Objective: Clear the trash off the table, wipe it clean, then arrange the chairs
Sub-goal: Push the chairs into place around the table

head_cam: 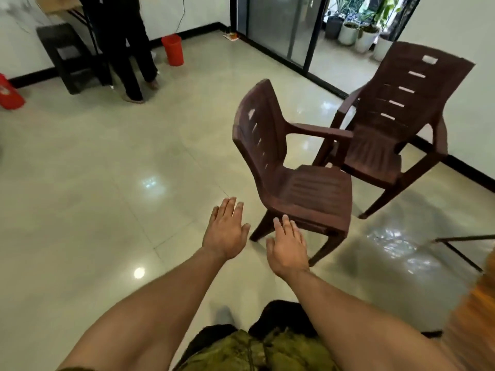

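Two brown plastic armchairs stand on the tiled floor. The nearer chair [302,180] is side-on, its back to the left and its seat toward the right. The farther chair [396,124] stands behind it at the right, facing me. My left hand [227,231] reaches forward with straight fingers, just left of the near chair's front leg, holding nothing. My right hand [288,247] is also flat and empty, its fingertips at the near chair's seat edge; contact is unclear. The wooden table [479,303] shows only as a corner at the right edge.
A person in dark trousers [128,49] stands at the back left beside a dark stool [67,54]. A red bucket [173,49] and another red object [9,92] sit by the wall. Sliding glass doors [281,25] and potted plants [359,33] lie behind.
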The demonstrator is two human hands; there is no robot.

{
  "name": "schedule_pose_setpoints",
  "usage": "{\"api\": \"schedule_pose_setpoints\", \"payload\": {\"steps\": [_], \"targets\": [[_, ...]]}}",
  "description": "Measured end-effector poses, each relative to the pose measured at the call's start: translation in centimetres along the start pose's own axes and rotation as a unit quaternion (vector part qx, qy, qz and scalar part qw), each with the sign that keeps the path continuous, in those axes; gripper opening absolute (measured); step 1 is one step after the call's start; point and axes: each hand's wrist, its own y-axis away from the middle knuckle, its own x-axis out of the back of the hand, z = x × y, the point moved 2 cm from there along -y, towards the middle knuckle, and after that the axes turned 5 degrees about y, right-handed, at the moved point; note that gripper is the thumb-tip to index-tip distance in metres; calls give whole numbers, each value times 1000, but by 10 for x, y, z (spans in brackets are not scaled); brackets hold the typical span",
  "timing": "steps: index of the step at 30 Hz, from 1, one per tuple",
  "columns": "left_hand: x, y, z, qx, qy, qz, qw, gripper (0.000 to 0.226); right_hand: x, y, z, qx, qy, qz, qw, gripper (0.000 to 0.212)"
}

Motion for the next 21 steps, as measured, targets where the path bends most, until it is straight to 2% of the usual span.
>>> {"api": "schedule_pose_setpoints", "payload": {"steps": [4, 9, 17, 21], "targets": [[53, -80, -39, -27, 5, 24, 999, 64, 32, -77, -57, -3, -37, 82, 996, 57], [90, -182, -61, -84, -12, 42, 995, 63, 54, -168, -101, 15, -66, 132, 989, 56], [120, -351, -76, -146, -10, -18, 989, 58, 77, -321, -144, -43, -179, 123, 975, 56], [127, -420, -75, -220, -45, -59, 973, 59, 78, -372, -143, -69, -193, 109, 973, 57]]}}
